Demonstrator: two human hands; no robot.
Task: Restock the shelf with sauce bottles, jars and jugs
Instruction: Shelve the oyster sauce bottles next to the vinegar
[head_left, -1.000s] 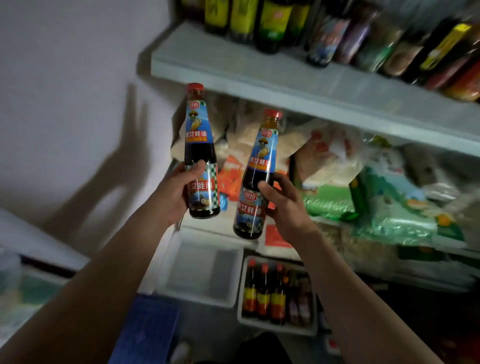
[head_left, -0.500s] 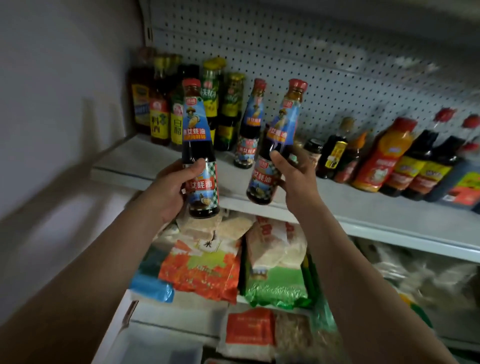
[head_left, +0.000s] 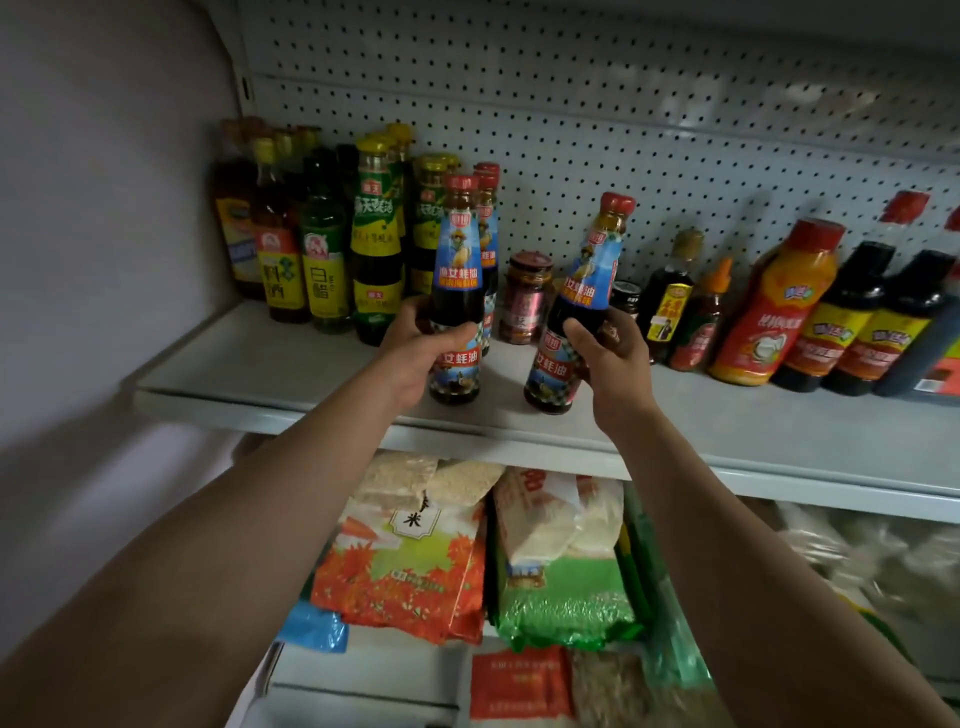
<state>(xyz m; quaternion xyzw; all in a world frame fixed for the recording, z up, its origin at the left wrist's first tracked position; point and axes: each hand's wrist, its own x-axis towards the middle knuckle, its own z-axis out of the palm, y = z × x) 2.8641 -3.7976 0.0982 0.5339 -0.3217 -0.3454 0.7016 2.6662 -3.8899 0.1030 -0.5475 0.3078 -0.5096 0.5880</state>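
Head view takes in a white shelf backed by a pegboard wall, with a row of sauce bottles along its rear edge and bare space at the front where new stock can go. Below it a lower shelf carries bags of grain, stacked flat and partly masked by both forearms.

Both hands work over that front strip. The left hand grips the lower body of an upright dark bottle with a red cap and blue label, its base at or just above the shelf; contact is hard to judge. It stands right in front of two matching bottles, which suggests like is being lined up with like. The right hand wraps round the waist of a second, identical bottle, tilted with its cap leaning right and its base near the shelf front, probably on its way to being stood upright beside the first.

Between the two held bottles a small jar sits further back. Green and yellow bottles crowd the left corner, overlapping so their number is unclear. Squeeze bottles and dark jugs run off the right edge, blurred and cut by the frame. Small print on the labels is unreadable.
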